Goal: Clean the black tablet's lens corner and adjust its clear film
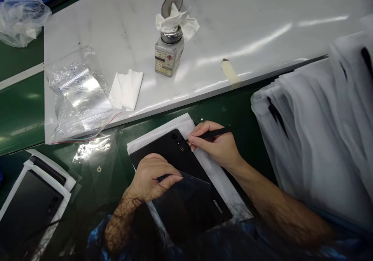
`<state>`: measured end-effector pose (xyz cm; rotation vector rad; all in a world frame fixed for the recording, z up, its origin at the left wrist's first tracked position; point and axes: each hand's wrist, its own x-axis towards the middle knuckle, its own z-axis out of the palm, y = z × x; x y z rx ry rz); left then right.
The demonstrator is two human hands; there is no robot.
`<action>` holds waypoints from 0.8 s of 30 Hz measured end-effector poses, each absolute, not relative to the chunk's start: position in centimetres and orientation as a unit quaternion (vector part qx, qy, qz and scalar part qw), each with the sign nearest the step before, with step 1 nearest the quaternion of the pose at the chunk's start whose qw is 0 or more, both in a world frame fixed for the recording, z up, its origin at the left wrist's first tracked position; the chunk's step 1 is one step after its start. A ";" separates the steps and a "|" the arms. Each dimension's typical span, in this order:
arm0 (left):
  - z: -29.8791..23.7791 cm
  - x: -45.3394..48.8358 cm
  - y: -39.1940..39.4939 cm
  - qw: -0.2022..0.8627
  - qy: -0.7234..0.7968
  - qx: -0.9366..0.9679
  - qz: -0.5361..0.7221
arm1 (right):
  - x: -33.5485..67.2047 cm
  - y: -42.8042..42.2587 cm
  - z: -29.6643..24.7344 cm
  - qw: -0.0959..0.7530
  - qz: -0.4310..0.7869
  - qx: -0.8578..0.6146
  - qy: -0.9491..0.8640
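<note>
A black tablet (194, 162) lies back side up on white sheets (217, 169), its camera corner towards the bench's far side. Over its lower part is a see-through film (186, 199), and my left hand (155, 177) pinches this film's upper edge between thumb and fingers. My right hand (215, 142) is closed around slim black tweezers (214, 133). Their thin tip points at the tablet's corner beside the camera lens and small gold contacts. Whether the tip touches the surface I cannot tell.
More black devices (29, 202) lie on white sheets at left. A clear zip bag (78, 98), folded white wipe (126, 88) and solvent bottle (169, 53) with tissue under its raised lid occupy the grey shelf (256, 16). White foam sleeves (300, 129) stand at right. A small ring (99, 169) lies nearby.
</note>
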<state>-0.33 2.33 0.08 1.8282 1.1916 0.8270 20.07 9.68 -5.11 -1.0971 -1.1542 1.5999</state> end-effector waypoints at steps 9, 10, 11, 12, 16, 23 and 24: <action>0.0 -0.3 2.3 0.386 0.473 0.722 0.326 | 20.1 9.6 -5.1 0.427 0.632 -0.446 -0.468; 0.0 -0.3 2.3 0.384 0.474 0.722 0.327 | 20.1 9.6 -5.1 0.428 0.632 -0.445 -0.468; 0.0 -0.3 2.3 0.383 0.475 0.721 0.328 | 20.1 9.6 -5.1 0.428 0.633 -0.445 -0.467; 0.0 -0.3 2.3 0.383 0.476 0.721 0.329 | 20.1 9.6 -5.1 0.428 0.633 -0.445 -0.467; 0.0 -0.3 2.3 0.384 0.475 0.720 0.329 | 20.0 9.6 -5.1 0.428 0.636 -0.443 -0.465; 0.1 -0.2 2.3 0.383 0.478 0.719 0.329 | 20.0 9.7 -5.1 0.433 0.638 -0.442 -0.458; 0.1 -0.2 2.3 0.383 0.478 0.719 0.329 | 20.0 9.7 -5.1 0.434 0.639 -0.441 -0.457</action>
